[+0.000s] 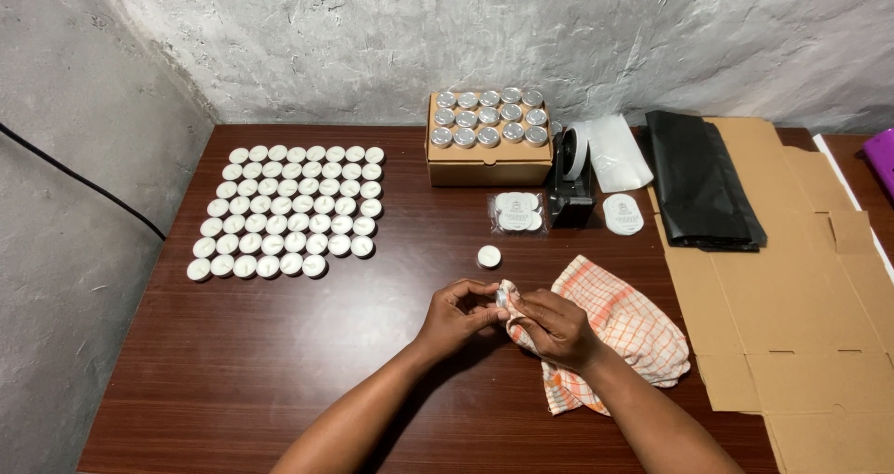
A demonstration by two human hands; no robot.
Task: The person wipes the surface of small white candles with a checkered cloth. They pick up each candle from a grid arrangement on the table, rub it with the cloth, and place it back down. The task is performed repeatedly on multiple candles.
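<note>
Pinching a small tealight (503, 296), the left hand (456, 316) met the right hand (557, 327), whose grip apparently pressed an orange checked cloth (619, 330) against it.

On the tabletop (307, 362) the grid of white tealight candles (289, 211) has seven rows: six of seven and a front row of six, forty-eight in all, with one more loose tealight (489, 256) standing apart and one held between the two hands. The open cardboard box (489, 162) holds about fifteen silver-cased tealights (489, 117), in three rows of five. There is also one tape dispenser (570, 187), one checked orange cloth (619, 330), one folded black plastic bag (698, 181), one flattened cardboard sheet (801, 288) and two small clear packets (518, 211).
</note>
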